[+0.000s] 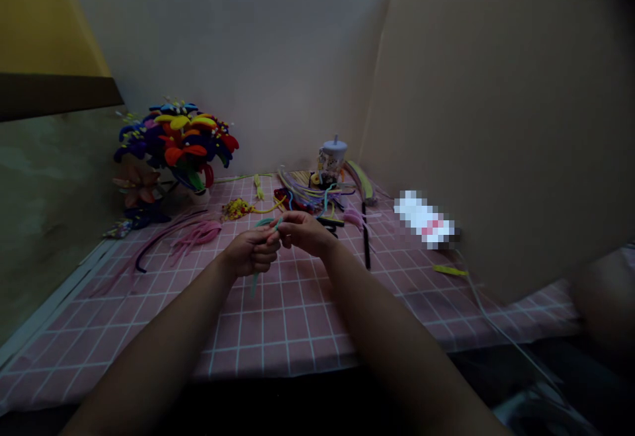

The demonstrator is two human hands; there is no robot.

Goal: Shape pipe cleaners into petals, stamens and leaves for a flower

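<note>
My left hand [252, 251] is closed around a mint-green pipe cleaner [254, 286], whose tail hangs below the fingers. A looped part of it shows above that hand. Fingertips of my right hand [306, 232] pinch the same pipe cleaner near its top, touching or almost touching the left fingers. Both hands are held over the pink checked tablecloth [268, 337]. Beyond them lie a cluster of small yellow and red pieces [238, 208] and a heap of coloured pipe cleaners [307, 191].
A bouquet of fuzzy flowers [183, 138] stands at the back left, with pink pipe cleaners [198, 234] nearer. A lidded cup [332, 158] is at the back. To the right are a blurred-out phone-like object [424, 219], a cable [489, 317] and a large board [506, 125].
</note>
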